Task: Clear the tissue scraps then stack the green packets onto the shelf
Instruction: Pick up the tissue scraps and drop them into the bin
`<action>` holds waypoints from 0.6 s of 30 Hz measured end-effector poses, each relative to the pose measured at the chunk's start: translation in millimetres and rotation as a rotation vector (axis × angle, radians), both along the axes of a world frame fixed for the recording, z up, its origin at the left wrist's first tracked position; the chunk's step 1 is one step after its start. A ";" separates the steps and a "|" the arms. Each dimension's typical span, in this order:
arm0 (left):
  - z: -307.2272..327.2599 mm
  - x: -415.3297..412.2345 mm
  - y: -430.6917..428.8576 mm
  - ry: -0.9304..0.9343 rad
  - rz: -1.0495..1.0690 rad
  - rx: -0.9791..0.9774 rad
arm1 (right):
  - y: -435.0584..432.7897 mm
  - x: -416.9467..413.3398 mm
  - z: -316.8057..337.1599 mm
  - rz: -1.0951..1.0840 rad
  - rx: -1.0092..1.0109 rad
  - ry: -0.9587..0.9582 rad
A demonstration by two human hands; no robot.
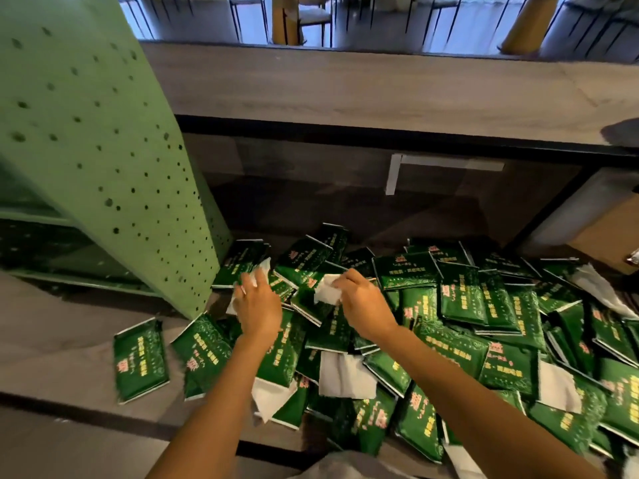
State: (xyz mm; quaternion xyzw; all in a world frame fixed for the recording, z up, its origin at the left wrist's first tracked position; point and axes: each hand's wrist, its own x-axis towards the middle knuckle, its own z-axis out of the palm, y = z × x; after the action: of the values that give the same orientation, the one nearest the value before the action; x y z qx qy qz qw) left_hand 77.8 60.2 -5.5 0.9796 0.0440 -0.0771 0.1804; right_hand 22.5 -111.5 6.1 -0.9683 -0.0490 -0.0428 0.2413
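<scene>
Centre frame, over the heaped green packets (pixel 460 295): right hand (pixel 363 302) pinches a tissue scrap (pixel 326 290); left hand (pixel 257 305), blurred, seems to clutch a second scrap (pixel 263 267). Scraps are picked out first, probably to free the packets for the perforated shelf unit (pixel 103 133), upper left.

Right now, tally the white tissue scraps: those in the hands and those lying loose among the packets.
Held scraps, one each in left hand and right hand: 2
Loose scraps, plainly seen: 5
Total: 7
</scene>
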 end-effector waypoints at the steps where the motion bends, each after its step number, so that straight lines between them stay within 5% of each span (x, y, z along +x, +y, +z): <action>1: -4.0 4.8 6.8 0.061 0.023 -0.010 | 6.1 2.4 0.6 0.026 -0.024 -0.016; 8: -16.8 11.7 20.3 0.031 0.006 -0.044 | 27.1 14.1 1.0 -0.056 -0.059 -0.055; 11: -15.9 11.4 19.9 -0.032 0.012 -0.098 | 23.1 16.0 -0.6 -0.118 -0.043 0.091; 18: 24.2 -0.9 -2.7 -0.205 0.073 -0.455 | 5.0 7.5 -1.0 -0.323 0.174 0.214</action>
State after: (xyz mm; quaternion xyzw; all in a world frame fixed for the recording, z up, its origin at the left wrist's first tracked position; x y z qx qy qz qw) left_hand 76.9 57.4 18.8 0.9143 0.0423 0.0212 0.4023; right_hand 30.0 -106.5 5.1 -0.9380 0.1368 0.0181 0.3179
